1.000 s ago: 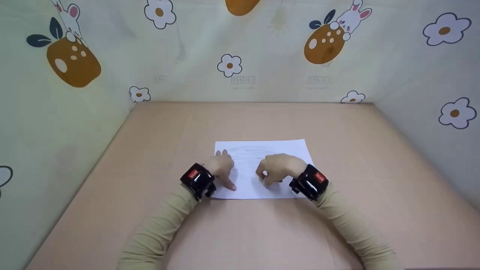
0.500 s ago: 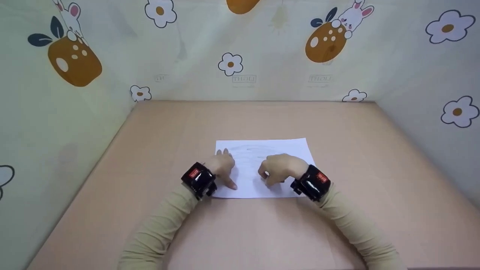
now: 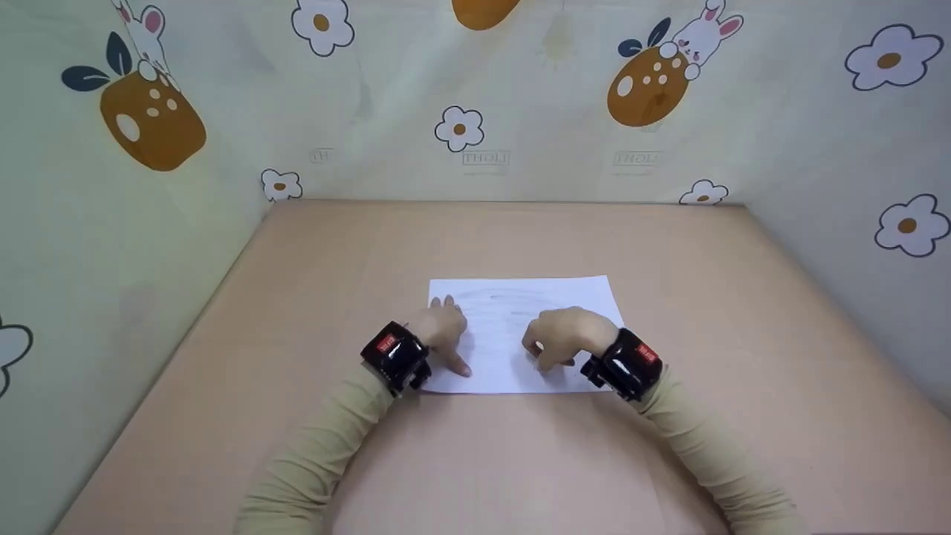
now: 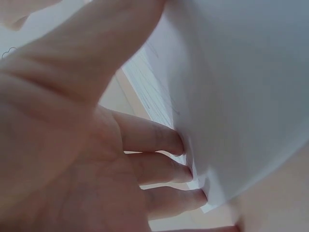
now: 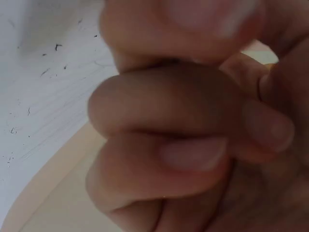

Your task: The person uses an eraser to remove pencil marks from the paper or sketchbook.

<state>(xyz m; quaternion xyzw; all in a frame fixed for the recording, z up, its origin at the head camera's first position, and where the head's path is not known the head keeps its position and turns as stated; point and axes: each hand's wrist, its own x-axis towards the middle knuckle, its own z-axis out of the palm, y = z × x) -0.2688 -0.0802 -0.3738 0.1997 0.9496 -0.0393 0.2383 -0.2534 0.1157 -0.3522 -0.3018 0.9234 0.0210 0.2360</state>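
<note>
A white sheet of paper (image 3: 494,349) with faint grey pencil strokes lies on the table. My left hand (image 3: 441,333) rests on its left side, thumb and fingers spread; in the left wrist view the fingertips (image 4: 175,142) press at the sheet's edge. Over the right half, my right hand (image 3: 568,334) is bent down with its fingers curled. It seems to pinch a small white eraser, nearly all hidden by the fingers. Close up, the right wrist view has the curled fingers (image 5: 159,106) beside dark crumbs (image 5: 59,47) scattered on the paper.
Light brown tabletop (image 3: 356,245) surrounds the sheet on all sides. Behind and beside it stand pale cloth walls (image 3: 386,74) printed with flowers, rabbits and orange fruit. A black camera band (image 3: 628,364) sits on each wrist.
My right hand has slid a short way to the right across the paper, still curled. The left hand stays in place on the sheet.
</note>
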